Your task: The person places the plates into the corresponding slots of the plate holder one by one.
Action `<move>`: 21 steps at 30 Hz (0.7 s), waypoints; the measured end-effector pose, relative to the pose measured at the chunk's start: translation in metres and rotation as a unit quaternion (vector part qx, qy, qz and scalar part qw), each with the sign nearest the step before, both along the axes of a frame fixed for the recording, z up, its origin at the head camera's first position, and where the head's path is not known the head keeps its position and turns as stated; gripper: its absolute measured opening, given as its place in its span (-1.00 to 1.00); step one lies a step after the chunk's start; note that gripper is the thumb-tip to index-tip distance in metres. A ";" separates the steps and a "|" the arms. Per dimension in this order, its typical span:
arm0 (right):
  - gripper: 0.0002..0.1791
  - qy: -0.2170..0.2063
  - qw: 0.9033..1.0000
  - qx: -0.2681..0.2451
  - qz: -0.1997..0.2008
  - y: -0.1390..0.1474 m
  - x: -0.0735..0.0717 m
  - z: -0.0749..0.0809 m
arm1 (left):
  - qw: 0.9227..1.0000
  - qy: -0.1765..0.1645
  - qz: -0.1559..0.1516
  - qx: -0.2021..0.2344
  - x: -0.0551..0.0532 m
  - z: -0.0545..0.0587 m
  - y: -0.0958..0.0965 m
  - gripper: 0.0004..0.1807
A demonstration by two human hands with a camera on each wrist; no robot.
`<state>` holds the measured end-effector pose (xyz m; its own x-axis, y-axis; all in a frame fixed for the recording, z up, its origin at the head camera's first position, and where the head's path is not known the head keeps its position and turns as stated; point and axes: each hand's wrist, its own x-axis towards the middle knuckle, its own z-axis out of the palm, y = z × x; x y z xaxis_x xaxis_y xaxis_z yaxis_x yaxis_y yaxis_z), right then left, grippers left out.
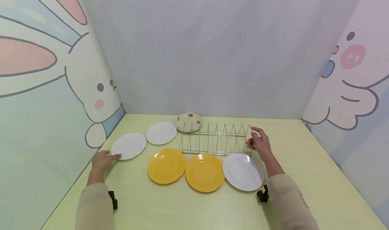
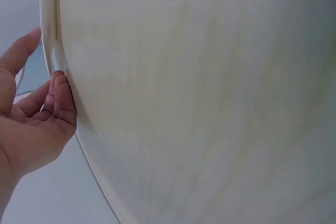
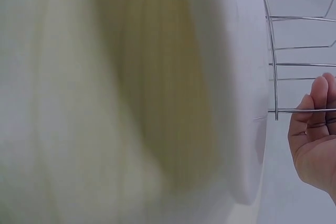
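My left hand (image 1: 101, 161) is at the near left rim of a white plate (image 1: 129, 145). Its thumb lies over the rim, and its bent fingers meet the plate's edge in the left wrist view. At the right end of a wire plate rack (image 1: 217, 153), my right hand (image 1: 259, 143) grips the end wire; the right wrist view shows its fingers (image 3: 318, 94) curled behind that wire. The rack's slots hold no plates. Just in front of the rack's right end lies another white plate (image 1: 243, 172), close to the right hand.
Two yellow plates (image 1: 167, 166) lie side by side in front of the rack. Behind, a third white plate (image 1: 161, 133) sits beside a patterned cream plate (image 1: 183, 118), partly behind the rack's left end. Walls with cartoon drawings (image 1: 100, 98) enclose the table (image 1: 170, 209).
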<state>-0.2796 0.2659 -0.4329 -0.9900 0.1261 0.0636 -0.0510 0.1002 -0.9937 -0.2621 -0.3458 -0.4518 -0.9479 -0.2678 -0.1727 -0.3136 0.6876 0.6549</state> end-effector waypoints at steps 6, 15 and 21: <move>-0.55 0.006 1.000 0.006 -0.006 0.003 -0.007 -0.016 | 1.000 0.000 -0.002 -0.017 0.000 -0.001 0.004 -0.25; -0.54 0.024 1.000 0.005 -0.004 0.003 -0.009 -0.018 | 0.991 0.021 0.072 0.110 0.001 -0.005 -0.009 -0.30; -0.55 0.021 1.000 -0.004 -0.007 0.004 -0.008 -0.016 | 0.961 0.060 0.086 0.255 0.012 0.008 -0.010 -0.31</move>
